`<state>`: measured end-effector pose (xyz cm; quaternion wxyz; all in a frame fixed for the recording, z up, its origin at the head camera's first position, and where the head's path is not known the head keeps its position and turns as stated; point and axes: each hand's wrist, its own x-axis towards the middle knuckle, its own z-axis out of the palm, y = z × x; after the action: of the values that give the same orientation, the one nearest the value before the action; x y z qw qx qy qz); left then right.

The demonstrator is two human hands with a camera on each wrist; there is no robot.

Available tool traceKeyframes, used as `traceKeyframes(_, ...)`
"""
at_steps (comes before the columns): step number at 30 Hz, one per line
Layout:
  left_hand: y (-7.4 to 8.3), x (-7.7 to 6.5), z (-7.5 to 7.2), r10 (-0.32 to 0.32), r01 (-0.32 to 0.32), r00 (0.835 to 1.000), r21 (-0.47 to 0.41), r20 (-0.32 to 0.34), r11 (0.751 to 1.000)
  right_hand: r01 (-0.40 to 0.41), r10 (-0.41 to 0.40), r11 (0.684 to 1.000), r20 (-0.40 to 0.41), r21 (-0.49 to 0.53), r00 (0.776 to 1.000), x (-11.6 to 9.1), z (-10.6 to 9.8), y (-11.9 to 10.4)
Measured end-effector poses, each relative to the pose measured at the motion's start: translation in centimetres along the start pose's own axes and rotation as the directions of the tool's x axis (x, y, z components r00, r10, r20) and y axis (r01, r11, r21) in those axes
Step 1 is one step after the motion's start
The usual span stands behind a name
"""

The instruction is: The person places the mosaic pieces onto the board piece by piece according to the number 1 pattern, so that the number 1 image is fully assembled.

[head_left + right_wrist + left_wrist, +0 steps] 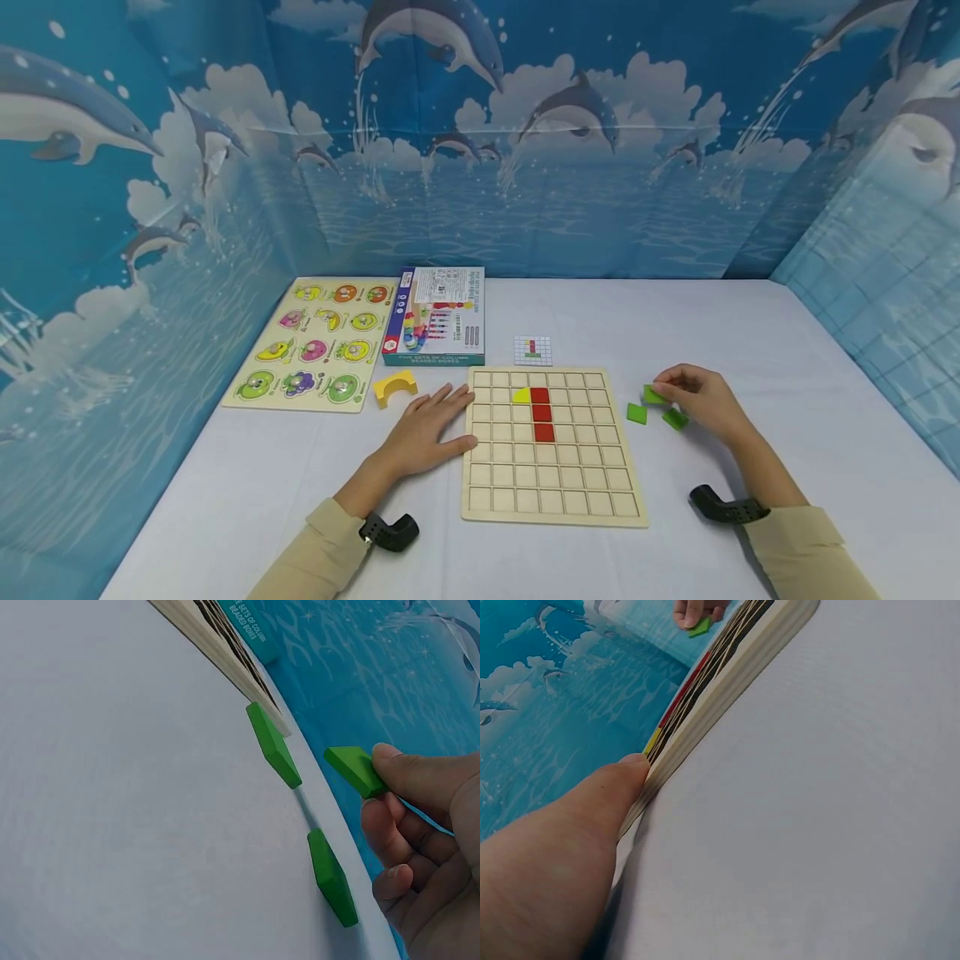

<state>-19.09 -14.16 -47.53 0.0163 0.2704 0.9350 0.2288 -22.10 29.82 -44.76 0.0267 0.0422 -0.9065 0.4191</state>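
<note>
My right hand pinches a green square tile between thumb and fingers, lifted off the cloth in the right wrist view. Two more green tiles lie close by: one nearer the board, another below the hand. With fingers spread, my left hand rests at the left edge of a wooden grid board, its thumb touching the rim. On the board, three red squares form a column, and a yellow quarter-round tile sits left of the top one.
Behind the board lies a small pattern card. A yellow arch block is left of the board, with a boxed toy set and a fruit puzzle board farther back. Dolphin-printed cloth surrounds the white table.
</note>
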Motion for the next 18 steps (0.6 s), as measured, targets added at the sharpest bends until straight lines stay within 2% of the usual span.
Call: traceKeyframes(18, 0.1, -0.1, -0.1, 0.007, -0.007, 1.000, -0.013, -0.006, 1.000, 0.038, -0.047, 0.993, 0.074, 0.115, 0.996, -0.8, 1.8, -4.0)
